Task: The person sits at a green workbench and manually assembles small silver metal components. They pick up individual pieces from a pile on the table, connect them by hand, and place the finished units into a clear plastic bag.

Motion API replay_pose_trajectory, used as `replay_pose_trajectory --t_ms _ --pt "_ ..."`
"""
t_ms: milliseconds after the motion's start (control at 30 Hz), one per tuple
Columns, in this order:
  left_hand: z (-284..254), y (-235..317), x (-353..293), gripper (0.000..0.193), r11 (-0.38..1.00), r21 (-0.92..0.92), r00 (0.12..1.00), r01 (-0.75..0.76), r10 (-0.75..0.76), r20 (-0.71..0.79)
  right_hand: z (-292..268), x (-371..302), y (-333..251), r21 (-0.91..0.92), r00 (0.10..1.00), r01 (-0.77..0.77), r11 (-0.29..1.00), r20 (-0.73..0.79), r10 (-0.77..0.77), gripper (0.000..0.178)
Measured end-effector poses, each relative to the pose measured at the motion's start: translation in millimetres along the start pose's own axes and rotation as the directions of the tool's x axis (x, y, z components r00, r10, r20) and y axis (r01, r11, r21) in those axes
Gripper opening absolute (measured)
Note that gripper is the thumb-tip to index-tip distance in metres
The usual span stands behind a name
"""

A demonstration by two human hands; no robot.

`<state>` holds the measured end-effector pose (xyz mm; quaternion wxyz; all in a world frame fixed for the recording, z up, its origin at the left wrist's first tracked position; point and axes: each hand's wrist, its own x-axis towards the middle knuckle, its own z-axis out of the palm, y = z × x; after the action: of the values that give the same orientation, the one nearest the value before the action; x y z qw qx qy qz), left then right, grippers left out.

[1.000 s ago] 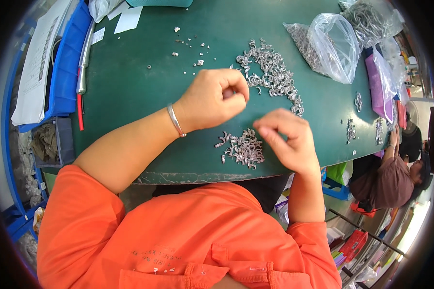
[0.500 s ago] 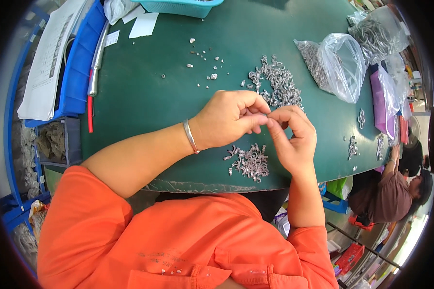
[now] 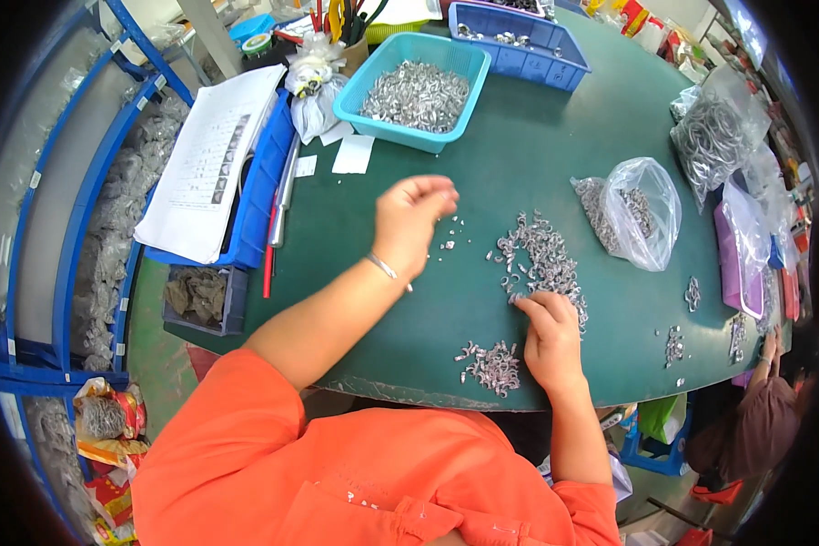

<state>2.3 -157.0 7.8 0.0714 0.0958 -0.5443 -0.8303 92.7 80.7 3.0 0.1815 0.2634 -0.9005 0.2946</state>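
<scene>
My left hand [image 3: 411, 226], with a silver bangle [image 3: 387, 267] at its wrist, is raised over the table beside a few small white crumbs [image 3: 448, 245]. Its fingers are curled together; whatever they hold is hidden and slightly blurred. My right hand [image 3: 553, 344] is at the near left edge of a large pile of small grey curved metal pieces [image 3: 548, 259]. Thumb and forefinger pinch one small curved metal piece [image 3: 516, 298] there. Nearer to me, left of the right hand, lies a smaller pile of similar pinkish-grey pieces [image 3: 493, 369].
A turquoise basket [image 3: 480, 68] of small silvery pieces and a blue tray [image 3: 555, 73] stand at the far side. Paper sheets [image 3: 211, 155] lie on a blue bin at left. A clear bag [image 3: 651, 241] of pieces sits right. Another person [image 3: 746, 428] is at the far right.
My hands have parted: the left has moved away toward the turquoise basket, the right to the edge of the large pile. The view has tilted up, showing more of the table's far side.
</scene>
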Motion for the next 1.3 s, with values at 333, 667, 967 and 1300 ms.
replay_pose_trajectory --t_ms 333,667,967,1300 --pt "-21.4 62.0 114.8 0.054 0.981 -0.127 0.989 -0.143 0.14 -0.039 -26.6 -34.3 2.9 -0.019 0.981 -0.167 0.986 0.094 0.168 0.043" --pt "-18.8 48.1 100.7 0.037 0.976 -0.142 0.98 -0.168 0.15 -0.128 -20.4 -31.3 13.4 0.1 0.99 -0.119 0.988 -0.069 0.126 0.032" --pt "-35.2 56.3 76.5 0.017 0.914 0.368 0.969 -0.173 0.225 -0.103 -29.4 -69.4 3.1 0.173 0.953 -0.264 0.949 -0.102 0.284 0.026" --pt "-4.8 41.9 84.3 0.019 0.278 0.837 0.803 -0.472 0.527 0.277 -21.0 -27.7 4.3 0.034 0.989 -0.126 0.991 -0.079 0.129 0.034"
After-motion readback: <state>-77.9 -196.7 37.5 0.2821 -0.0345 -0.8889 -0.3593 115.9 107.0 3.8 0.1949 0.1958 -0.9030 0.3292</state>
